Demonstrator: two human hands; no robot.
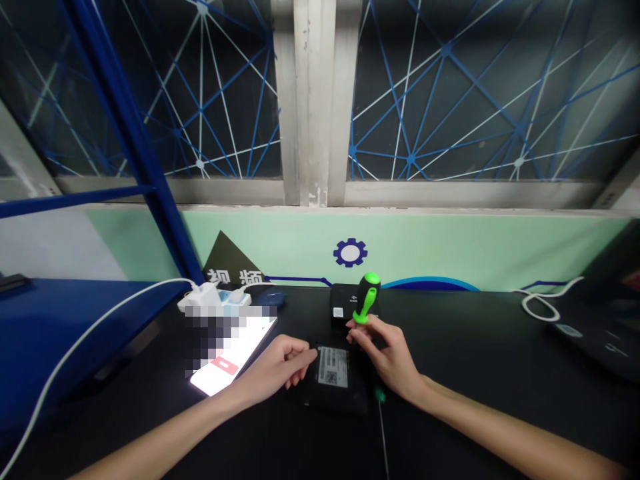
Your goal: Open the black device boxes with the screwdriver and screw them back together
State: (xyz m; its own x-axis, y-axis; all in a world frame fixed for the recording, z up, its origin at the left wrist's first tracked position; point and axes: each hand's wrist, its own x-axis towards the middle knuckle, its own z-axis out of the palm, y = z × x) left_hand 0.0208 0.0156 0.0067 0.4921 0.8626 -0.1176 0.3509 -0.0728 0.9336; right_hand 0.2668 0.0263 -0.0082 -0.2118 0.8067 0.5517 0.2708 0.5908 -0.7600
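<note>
Gripping a green-and-black screwdriver [369, 297] low on its handle, the right hand [393, 357] in the head view closes its fingers around the lower end, apparently to keep the tool nearly upright. Its shaft is hidden, so whether the tip touches anything cannot be told. The left hand [290, 363] has its fingers curled, with the thumb reaching the left edge of a flat black device [357, 393], probably to steady it; whether those fingers also pinch something cannot be told. That device lies on the dark surface [475, 353] between the two hands, label side up, which leaves its top face within reach of both. A thin rod with a green end [381, 397] lies near the right wrist, seemingly set aside within easy reach.

As for writing, the device's white label [333, 367] carries a QR-type code and lines of print too small to read. A black box [344, 295] behind bears another code sticker and a pale, illegible mark. Large characters on the dark wall panel [220, 257] read "视频". The bright phone-like screen [235, 363] at left is partly pixelated, its text unreadable.
</note>
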